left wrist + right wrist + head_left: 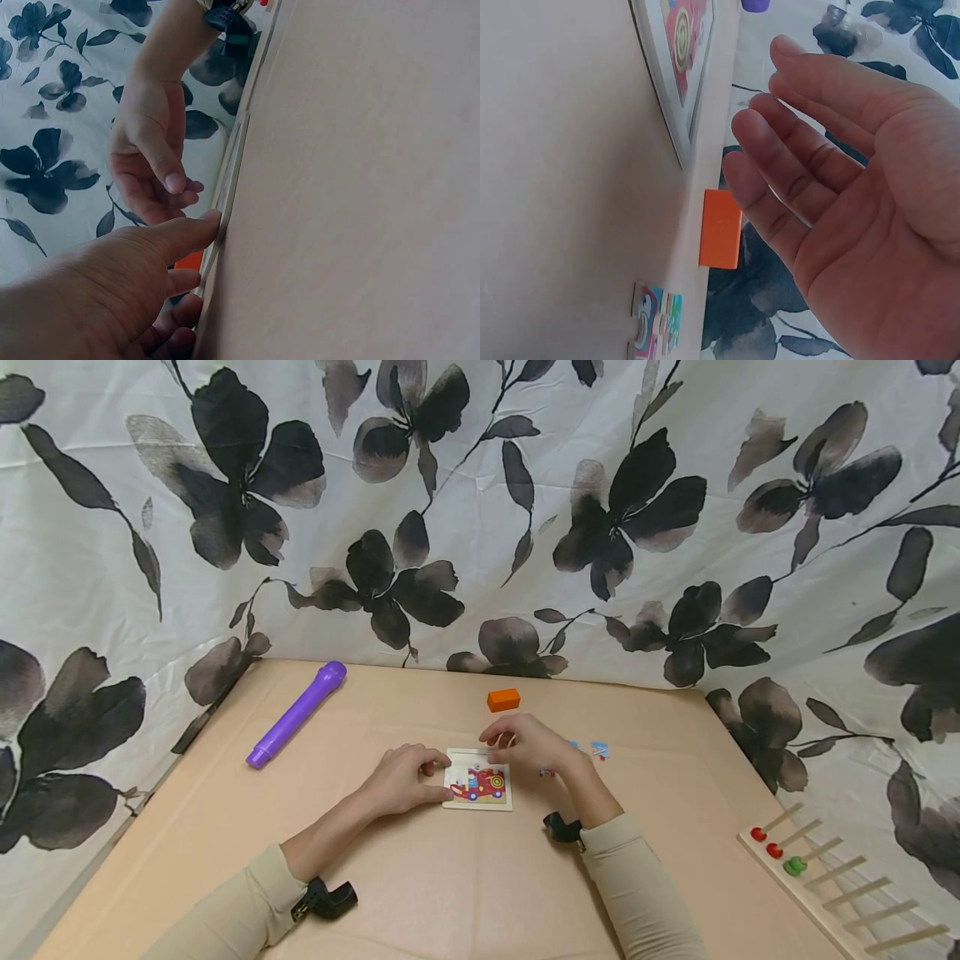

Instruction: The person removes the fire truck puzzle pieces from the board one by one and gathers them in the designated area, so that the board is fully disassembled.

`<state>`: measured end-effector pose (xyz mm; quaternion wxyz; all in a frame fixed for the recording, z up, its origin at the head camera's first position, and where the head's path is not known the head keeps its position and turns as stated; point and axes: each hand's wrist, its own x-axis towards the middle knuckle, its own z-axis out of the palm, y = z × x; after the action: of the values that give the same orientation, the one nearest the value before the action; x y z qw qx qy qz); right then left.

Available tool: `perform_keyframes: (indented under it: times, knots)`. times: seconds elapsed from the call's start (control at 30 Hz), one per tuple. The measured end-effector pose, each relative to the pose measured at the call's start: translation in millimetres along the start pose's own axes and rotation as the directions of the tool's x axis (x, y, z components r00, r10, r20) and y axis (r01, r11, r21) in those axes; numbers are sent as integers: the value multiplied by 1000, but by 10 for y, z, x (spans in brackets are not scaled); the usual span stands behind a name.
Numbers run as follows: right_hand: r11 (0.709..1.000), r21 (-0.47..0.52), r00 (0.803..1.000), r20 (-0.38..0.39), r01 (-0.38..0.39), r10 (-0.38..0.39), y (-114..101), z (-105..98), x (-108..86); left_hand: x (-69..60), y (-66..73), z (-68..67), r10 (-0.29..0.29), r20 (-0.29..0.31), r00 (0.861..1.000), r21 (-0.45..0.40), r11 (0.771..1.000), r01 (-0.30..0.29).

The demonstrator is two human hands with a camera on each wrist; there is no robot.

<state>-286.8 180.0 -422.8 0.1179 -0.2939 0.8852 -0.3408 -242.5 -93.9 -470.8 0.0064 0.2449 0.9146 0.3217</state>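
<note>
A small jigsaw puzzle in a pale frame [477,804], with a picture of a red vehicle, lies flat on the table. My left hand [408,779] holds it at its left edge, thumb and fingertips against the rim [238,154]. Over the puzzle's upper right corner hovers my right hand [528,746], its fingers loosely bent. Nothing shows between those fingers in the right wrist view. Loose puzzle pieces [654,319] lie right of the frame, one of them a blue piece [600,750]; the right hand and wrist partly hide others in the head view.
Behind the puzzle sits an orange block [503,700]. A purple stick-like tube [296,716] lies at the back left. At the right edge stands a wooden peg rack [817,902] with red and green pieces on some pegs. A flowered cloth [510,527] hangs behind the table.
</note>
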Motion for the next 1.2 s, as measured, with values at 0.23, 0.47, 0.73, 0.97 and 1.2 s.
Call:
perform_keyframes:
  times: [0.23, 0.47, 0.73, 0.97, 1.2]
  knots:
    - [1000, -2, 999, 40, -10, 10, -55, 71, 15, -11, -10, -3, 6, 0, 1000, 4, 1000, -6]
    - [999, -47, 996, 91, -15, 20, -56, 130, 44, -18, -3, -16, 10, 1, 1000, 14, 1000, -10]
    - [997, -45, 989, 132, -56, 62, -96, 195, 47, -21, -15, -17, 11, 0, 1000, 15, 1000, -11]
    - [996, -81, 987, 151, -44, 56, -118, 236, 45, -38, -13, -20, 14, 5, 1000, 11, 1000, -14]
    - [995, -91, 983, 174, -36, 52, -130, 262, 52, -50, -25, -20, 22, 4, 1000, 10, 1000, -22]
